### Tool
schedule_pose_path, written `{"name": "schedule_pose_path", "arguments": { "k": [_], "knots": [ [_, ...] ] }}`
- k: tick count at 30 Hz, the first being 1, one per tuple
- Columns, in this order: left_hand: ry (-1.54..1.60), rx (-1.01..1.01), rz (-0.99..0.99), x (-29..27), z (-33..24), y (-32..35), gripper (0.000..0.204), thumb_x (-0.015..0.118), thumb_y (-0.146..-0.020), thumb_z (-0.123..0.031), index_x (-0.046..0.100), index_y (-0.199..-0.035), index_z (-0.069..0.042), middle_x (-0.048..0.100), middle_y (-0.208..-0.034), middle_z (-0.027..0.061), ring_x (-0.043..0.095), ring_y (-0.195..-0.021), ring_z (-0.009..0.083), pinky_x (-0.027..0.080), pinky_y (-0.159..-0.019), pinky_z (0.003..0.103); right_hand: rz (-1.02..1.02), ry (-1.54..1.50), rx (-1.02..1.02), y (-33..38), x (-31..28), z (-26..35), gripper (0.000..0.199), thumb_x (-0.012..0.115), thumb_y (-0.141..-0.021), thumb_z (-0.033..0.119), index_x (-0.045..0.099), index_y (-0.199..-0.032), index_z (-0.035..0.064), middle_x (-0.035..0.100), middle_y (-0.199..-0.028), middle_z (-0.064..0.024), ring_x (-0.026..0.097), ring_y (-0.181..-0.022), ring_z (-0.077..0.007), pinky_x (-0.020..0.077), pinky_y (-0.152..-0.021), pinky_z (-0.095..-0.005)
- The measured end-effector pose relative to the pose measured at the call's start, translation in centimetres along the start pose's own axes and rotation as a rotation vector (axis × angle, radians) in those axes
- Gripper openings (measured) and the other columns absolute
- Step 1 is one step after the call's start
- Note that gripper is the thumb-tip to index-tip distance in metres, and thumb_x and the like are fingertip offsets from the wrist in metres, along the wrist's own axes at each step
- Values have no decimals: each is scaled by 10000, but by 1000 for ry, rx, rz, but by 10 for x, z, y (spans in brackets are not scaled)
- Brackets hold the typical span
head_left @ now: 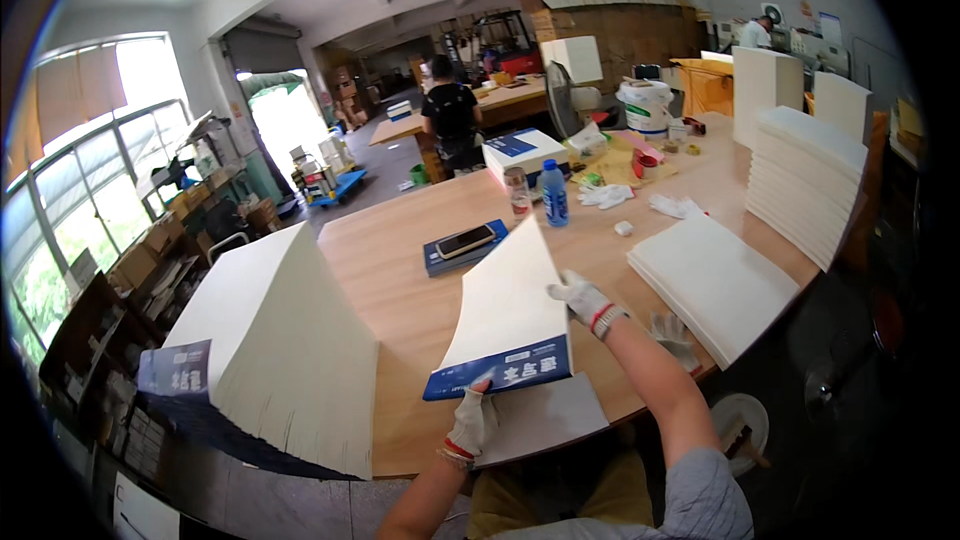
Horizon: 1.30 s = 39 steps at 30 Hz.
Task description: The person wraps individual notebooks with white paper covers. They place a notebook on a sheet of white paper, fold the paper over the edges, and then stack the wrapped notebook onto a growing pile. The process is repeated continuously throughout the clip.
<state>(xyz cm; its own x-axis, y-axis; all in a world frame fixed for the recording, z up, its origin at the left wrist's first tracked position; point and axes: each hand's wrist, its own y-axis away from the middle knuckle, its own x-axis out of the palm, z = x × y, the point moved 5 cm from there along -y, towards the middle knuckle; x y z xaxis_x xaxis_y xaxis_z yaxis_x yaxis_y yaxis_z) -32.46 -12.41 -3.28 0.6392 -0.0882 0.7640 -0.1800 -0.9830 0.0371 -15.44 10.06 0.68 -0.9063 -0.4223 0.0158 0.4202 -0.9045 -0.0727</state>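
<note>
White paper, a broad curved sheaf (515,290) with a blue printed band (520,368) along its near edge, at centre of the frame. Left hand (473,423), in a pale knit glove, pinches that near edge, bare thumb on top of the band; the fingers below are hidden. Right hand (578,298), gloved with a red cuff line, is at the sheaf's right edge; from where I stand I cannot tell whether it is closed on the paper. A grey board (548,412) shows below the band, reaching the table's near edge. To the left, a strip of wood tabletop (400,340) runs between the sheaf and a tall paper stack (300,350) at lower left. Right side tighter: a loose glove (675,340) lies by the right forearm, just beside a low white stack (715,280) whose lower corner nears the table edge. Above the sheaf's left edge, a phone (466,242) rests on a blue book (436,262). Beyond the sheaf's upper tip stand a blue bottle (555,198) and a clear jar (519,195). A wider span of tabletop opens toward upper left.
</note>
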Motion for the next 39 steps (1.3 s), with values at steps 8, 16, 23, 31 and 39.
{"name": "schedule_pose_path", "arguments": {
  "k": [8, 16, 23, 31, 39],
  "knots": [
    [-943, 396, -216, 108, -140, 95, 442, 657, -927, -186, 487, -1303, -27, 605, -1171, 87, 580, -1086, 152, 521, -845, 283, -66, -648, -367, 54, 59, 62, 284, 605, -920, 169, 517, -1150, 27, 580, -938, -41, 572, -762, -97, 512, -661, -227],
    [-1213, 1275, -677, 168, -288, 257, 720, 718, -843, -77, 312, -1428, 28, 538, -1288, 152, 570, -1108, 220, 470, -928, 303, 329, -355, -550, 55, 260, 246, 350, 636, -899, 246, 530, -1122, -1, 601, -893, -27, 536, -677, -77, 460, -585, -225],
    [-1447, 1168, -1756, 58, -386, 330, 857, 603, -824, -289, 193, -1477, 85, 265, -1519, 276, 258, -1428, 343, 207, -1152, 348, 411, 49, -135, 38, 389, 273, 471, 663, -881, 413, 589, -1016, -32, 629, -766, -104, 615, -619, -195, 538, -553, -321],
    [-1247, 1180, -1573, 33, -383, 337, 701, 496, -895, -352, 324, -1386, 119, 331, -1425, 270, 283, -1351, 335, 188, -1123, 344, 298, 746, -266, 46, 394, 286, 471, 618, -884, 454, 647, -1044, 12, 673, -861, -175, 665, -791, -293, 546, -700, -378],
    [-2171, 1479, -1310, 113, -213, 232, 776, 437, -967, -373, 92, -1498, 74, 82, -1564, 281, 44, -1460, 429, 30, -1196, 475, 308, 593, -1237, 90, 400, 267, 361, 504, -849, -36, 650, -1162, 70, 615, -1181, -124, 546, -1140, -300, 439, -988, -346]
  ]
}}
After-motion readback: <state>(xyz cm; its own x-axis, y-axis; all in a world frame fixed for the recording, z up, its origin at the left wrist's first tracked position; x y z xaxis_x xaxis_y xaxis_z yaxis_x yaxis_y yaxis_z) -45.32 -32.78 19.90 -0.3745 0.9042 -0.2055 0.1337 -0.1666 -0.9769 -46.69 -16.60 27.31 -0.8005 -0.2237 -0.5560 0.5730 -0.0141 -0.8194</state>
